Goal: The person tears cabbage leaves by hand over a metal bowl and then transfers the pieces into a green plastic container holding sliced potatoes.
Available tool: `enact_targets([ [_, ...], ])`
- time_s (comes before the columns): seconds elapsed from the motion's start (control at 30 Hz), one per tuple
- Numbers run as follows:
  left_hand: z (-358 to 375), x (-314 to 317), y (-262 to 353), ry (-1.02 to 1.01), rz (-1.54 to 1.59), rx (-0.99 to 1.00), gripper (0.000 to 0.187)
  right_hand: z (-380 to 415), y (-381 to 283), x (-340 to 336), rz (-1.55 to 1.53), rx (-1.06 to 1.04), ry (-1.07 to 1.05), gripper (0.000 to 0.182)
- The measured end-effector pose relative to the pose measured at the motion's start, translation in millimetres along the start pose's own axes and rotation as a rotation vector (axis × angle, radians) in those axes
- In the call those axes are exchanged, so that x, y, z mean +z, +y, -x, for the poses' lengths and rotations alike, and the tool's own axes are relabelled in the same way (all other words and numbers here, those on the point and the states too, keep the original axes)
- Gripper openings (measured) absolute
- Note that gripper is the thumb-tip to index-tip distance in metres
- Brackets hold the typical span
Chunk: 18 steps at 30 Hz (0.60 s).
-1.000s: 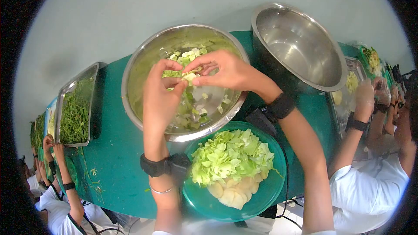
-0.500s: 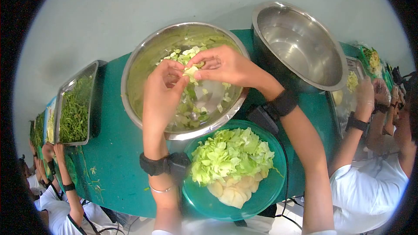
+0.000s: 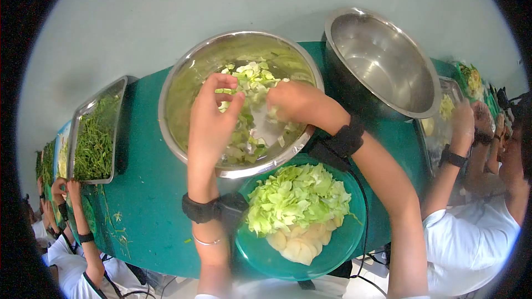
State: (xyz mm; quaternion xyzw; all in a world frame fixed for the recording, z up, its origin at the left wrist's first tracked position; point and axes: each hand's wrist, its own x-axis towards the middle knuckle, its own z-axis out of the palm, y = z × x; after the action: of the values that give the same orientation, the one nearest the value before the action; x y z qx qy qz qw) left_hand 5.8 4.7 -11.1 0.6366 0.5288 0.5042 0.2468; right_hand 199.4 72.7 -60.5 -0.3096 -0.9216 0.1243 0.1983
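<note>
Over the large steel bowl (image 3: 176, 80), my left hand (image 3: 213, 108) is raised with thumb and fingers apart and nothing between them. My right hand (image 3: 302, 105) is lower on the bowl's right side, knuckles up. Its fingers are turned down and blurred, so what they hold cannot be made out. Loose pale green and white leaf pieces (image 3: 252, 75) lie in the bowl beneath both hands. Close to my body stands a green plastic basin (image 3: 354, 241). It holds torn lettuce-like leaves (image 3: 296, 196) and pale round slices (image 3: 302, 243).
A second steel bowl (image 3: 382, 58) stands tilted at the back right. To the left, a metal tray (image 3: 117, 127) holds cut greens (image 3: 94, 152). Another tray (image 3: 424, 138) sits at right beside a co-worker's hand (image 3: 463, 122). More people work at the left edge. A cable (image 3: 364, 210) runs beside the basin.
My hands have parted; they were together pinching a pale leaf piece. My right hand has moved right and down, and my left thumb and fingers have spread.
</note>
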Motion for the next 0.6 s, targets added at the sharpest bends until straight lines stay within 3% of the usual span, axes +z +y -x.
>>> enact_targets([
  [0.1, -0.3, -0.1, -2.2, -0.023, -0.013, 0.017, 0.021, -2.3, 0.1, -1.3, -0.081, -0.016, -0.103, 0.019],
  [0.2, -0.2, -0.6, -3.1, -0.031, -0.046, 0.015, 0.022, -3.8, 6.5, 3.0, 0.043, -0.045, 0.01, 0.019],
  [0.3, -0.2, -0.6, -0.5, -0.033, -0.038, -0.007, 0.022, -5.6, 0.9, -2.2, -0.133, -0.116, -0.054, 0.02],
  [0.4, -0.2, -0.3, 0.4, -0.039, -0.012, -0.018, 0.022, -4.6, -2.6, -6.2, -0.048, -0.033, 0.117, 0.021],
  [0.5, -1.2, -0.3, -2.0, -0.042, -0.022, -0.024, 0.022, -9.4, -5.2, -3.6, -0.068, -0.113, 0.339, 0.016],
  [0.6, -1.6, 0.5, -0.3, -0.039, 0.011, -0.033, 0.022, -13.0, -8.4, -16.8, -0.284, 0.027, 0.149, 0.017],
])
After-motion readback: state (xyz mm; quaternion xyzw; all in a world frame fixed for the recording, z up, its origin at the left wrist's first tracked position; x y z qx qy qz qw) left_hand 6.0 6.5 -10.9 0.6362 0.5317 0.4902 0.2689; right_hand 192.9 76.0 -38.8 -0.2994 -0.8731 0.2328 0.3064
